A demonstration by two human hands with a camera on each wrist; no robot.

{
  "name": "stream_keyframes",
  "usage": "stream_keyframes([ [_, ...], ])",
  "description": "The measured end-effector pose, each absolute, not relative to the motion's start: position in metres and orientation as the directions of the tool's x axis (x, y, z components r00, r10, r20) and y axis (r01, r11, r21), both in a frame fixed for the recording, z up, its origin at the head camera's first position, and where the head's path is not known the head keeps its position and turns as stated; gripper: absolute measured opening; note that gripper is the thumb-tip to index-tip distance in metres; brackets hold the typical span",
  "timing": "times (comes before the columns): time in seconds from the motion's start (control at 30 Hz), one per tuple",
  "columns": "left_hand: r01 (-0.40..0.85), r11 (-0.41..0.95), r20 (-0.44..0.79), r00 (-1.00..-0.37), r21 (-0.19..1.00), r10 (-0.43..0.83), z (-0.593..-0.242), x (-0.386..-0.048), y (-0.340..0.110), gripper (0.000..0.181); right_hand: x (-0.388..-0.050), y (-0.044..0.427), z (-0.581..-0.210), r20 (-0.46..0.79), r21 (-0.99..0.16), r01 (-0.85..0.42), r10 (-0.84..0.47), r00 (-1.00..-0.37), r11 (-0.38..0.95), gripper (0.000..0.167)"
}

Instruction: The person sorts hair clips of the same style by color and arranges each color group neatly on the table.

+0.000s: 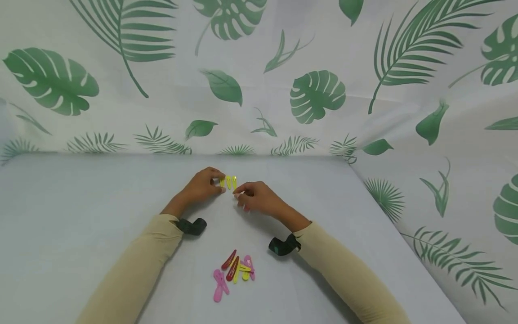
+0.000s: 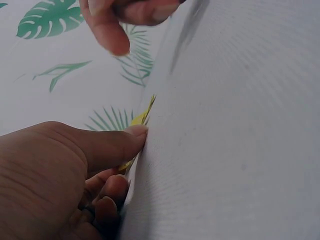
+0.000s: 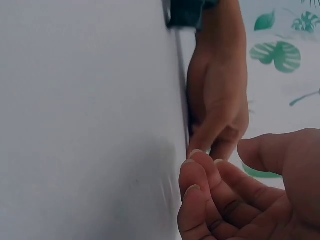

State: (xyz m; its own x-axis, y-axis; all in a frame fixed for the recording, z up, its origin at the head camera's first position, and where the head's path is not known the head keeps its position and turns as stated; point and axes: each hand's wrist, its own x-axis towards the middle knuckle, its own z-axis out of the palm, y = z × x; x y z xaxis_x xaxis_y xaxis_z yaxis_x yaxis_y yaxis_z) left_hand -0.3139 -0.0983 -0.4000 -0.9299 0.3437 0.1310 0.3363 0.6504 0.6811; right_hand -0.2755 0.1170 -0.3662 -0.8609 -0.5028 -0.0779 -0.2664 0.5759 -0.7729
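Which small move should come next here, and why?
Probably the right hand should reach for one of the yellow teardrop-shaped hair clips scattered among red hair clips and pink hair clips: it appears to hold nothing, and the left hand pinches the leftmost clip in a row of three, all yellow.

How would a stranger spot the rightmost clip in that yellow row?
Look across the pale table toward the leaf-patterned backdrop. There, between the left hand and the right hand, three yellow clips form a row. Yours is the rightmost yellow clip, the one nearest the right hand.
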Motion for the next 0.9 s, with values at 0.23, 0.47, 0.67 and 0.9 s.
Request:
stream_keyframes([
  [0.23, 0.334, 0.659, 0.125, -0.930, 0.674, 0.345, -0.396, -0.313, -0.097, 0.045, -0.254, 0.122, -0.365, -0.099, -0.819, -0.229, -0.522, -0.847, 0.527, 0.022],
  [0.47, 0.320, 0.669, 0.119, -0.937, 0.671, 0.329, -0.396, -0.311, -0.098, 0.045, -0.237, 0.126, -0.366, -0.050, -0.850, -0.268, -0.577, -0.815, 0.453, 0.021],
  [0.67, 0.317, 0.660, 0.114, -0.936, 0.681, 0.333, -0.398, -0.312, -0.096, 0.045, -0.219, 0.135, -0.368, -0.072, -0.859, -0.272, -0.628, -0.775, 0.434, 0.021],
  [0.9, 0.306, 0.667, 0.113, -0.942, 0.679, 0.317, -0.399, -0.312, -0.097, 0.046, -0.200, 0.140, -0.367, -0.086, -0.853, -0.296, -0.674, -0.733, 0.431, 0.017],
])
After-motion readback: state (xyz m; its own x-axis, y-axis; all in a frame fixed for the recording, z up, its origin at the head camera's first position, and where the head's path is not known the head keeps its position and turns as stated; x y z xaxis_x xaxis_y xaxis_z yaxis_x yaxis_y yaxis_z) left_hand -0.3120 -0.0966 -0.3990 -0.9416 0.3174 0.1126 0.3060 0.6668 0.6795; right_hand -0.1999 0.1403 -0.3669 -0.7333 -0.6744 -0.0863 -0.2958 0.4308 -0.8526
